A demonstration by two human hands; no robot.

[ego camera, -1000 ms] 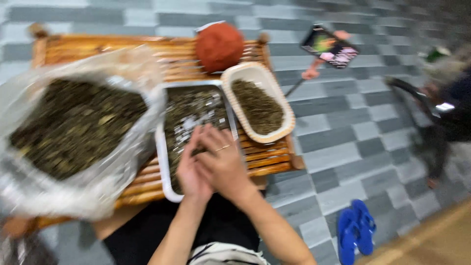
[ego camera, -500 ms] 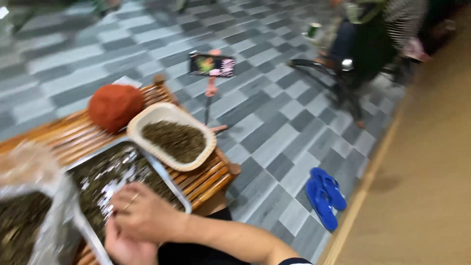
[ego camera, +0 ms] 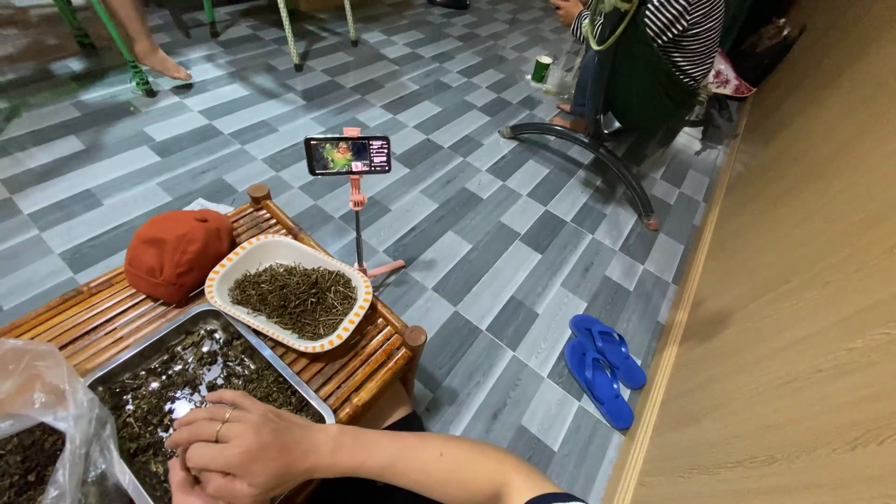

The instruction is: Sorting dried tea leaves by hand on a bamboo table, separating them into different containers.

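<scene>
Where the view starts at the bottom edge: right hand [ego camera: 245, 446], ringed, curled palm-down over the near end of the metal tray [ego camera: 271, 359], fingers bent inward and pinching at the dried leaves and stems [ego camera: 177, 378] heaped in it. Left hand [ego camera: 191, 485] tucked just beneath, mostly cut off by the frame and covered by the right, so cannot tell whether clenched or loose; probably touching the same pinch of leaf.

Dried material directly under and ahead of both hands, spreading away up the tray toward the far left. Tray's long axis on a diagonal, from the near corner by the wrist up toward the orange cap [ego camera: 173, 252]. Right hand the nearer to the open part of the pile.

Beside the tray on the left, a clear plastic bag [ego camera: 42, 401] holding more dark leaf, touching the tray's edge. Beyond the tray on the right, an oval white dish [ego camera: 224, 275] with an orange-dotted rim, filled with thin sorted stems, just beside the cap. All resting on a slatted wooden tabletop [ego camera: 369, 359].

Farther out on the tiled floor [ego camera: 485, 243]: a phone on a pink stand [ego camera: 348, 156], a pair of blue sandals [ego camera: 602, 364], and another person seated at the upper right.
</scene>
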